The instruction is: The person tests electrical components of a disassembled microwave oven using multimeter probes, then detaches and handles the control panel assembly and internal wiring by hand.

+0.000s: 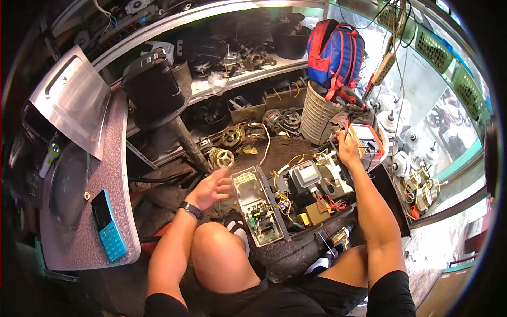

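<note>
Innards of an opened dark metal appliance (310, 191) sit on the floor before the person's knees, with a silvery boxy part (306, 173) on top, thin red wires (323, 205) below it and a tan block (317, 215) at the near side. Just left of it lies a long beige plastic panel (245, 186) carrying a green circuit board (262, 219). The left hand (213, 189) is spread loosely with nothing in it, fingertips just beside the panel's edge; contact is unclear. The right hand (347, 148) is beyond the appliance's far right corner, near an orange-and-white box (368, 141), fingers drawn close together; I cannot tell what they grip, if anything. A yellow-and-black power drill (343, 238) lies near the right knee. Farther out, a blue-and-red backpack (338, 55) tops a ribbed cream bin (318, 113), while a bright blue keypad phone (108, 226) rests on the speckled table (119, 140) at left.
</note>
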### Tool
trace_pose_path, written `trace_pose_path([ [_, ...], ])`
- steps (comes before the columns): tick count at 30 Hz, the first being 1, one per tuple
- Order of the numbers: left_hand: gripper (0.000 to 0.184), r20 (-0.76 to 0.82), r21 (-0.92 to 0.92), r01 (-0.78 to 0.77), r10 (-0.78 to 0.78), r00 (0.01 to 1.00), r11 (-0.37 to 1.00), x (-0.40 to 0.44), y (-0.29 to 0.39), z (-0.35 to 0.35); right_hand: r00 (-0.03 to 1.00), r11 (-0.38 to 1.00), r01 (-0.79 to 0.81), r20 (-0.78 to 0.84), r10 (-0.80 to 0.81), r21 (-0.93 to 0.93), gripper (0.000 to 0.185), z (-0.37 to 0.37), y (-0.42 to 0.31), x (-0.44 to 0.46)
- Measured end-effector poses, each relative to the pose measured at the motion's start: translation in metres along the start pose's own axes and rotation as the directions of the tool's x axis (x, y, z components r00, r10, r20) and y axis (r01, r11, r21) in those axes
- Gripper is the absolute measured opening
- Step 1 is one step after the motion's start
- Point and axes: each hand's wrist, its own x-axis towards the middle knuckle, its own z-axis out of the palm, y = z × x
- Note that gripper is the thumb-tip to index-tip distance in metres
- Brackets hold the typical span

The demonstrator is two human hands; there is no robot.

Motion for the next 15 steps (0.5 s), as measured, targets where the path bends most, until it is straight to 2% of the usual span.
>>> trace_pose_path([
  [1,0.069,-0.048,0.06,-0.048,0.051,0.998,0.997,-0.015,0.012,0.008,1.0,0.998,-0.022,0.007,0.022,0.059,0.04,-0.006,0.005,-0.001],
  [2,0.067,-0.047,0.069,-0.07,0.074,0.996,0.995,-0.022,0.021,0.008,0.995,0.963,-0.095,0.04,0.088,0.251,0.038,-0.015,-0.003,-0.003],
  [3,0.064,-0.07,0.088,-0.098,0.105,0.992,0.991,-0.026,0.024,0.005,0.966,0.928,-0.255,0.109,0.234,0.271,0.037,-0.031,-0.009,-0.006],
  [5,0.058,-0.085,0.157,-0.135,0.15,0.985,0.978,-0.041,0.042,0.018,0.974,0.909,-0.227,0.068,0.217,0.35,0.038,-0.057,-0.012,-0.008],
  [7,0.051,-0.091,0.279,-0.178,0.211,0.973,0.944,-0.051,0.057,0.034,0.97,0.863,-0.243,0.103,0.22,0.444,0.041,-0.086,-0.016,-0.013],
  [9,0.05,-0.051,0.368,-0.233,0.269,0.962,0.9,-0.06,0.072,0.059,0.955,0.744,-0.294,0.212,0.207,0.601,0.039,-0.118,-0.018,-0.024],
  [10,0.049,0.026,0.444,-0.297,0.319,0.948,0.845,-0.064,0.078,0.067,0.949,0.66,-0.316,0.219,0.228,0.681,0.036,-0.131,-0.026,-0.034],
  [11,0.049,0.036,0.441,-0.298,0.314,0.949,0.847,-0.071,0.085,0.079,0.95,0.591,-0.293,0.156,0.272,0.752,0.035,-0.139,-0.04,-0.045],
  [13,0.048,0.173,0.585,-0.389,0.36,0.917,0.711,-0.09,0.101,0.111,0.941,0.441,-0.284,0.159,0.3,0.851,0.034,-0.159,-0.039,-0.057],
  [15,0.042,0.19,0.569,-0.397,0.355,0.915,0.72,-0.103,0.115,0.142,0.939,0.382,-0.299,0.199,0.279,0.874,0.037,-0.175,-0.05,-0.066],
])
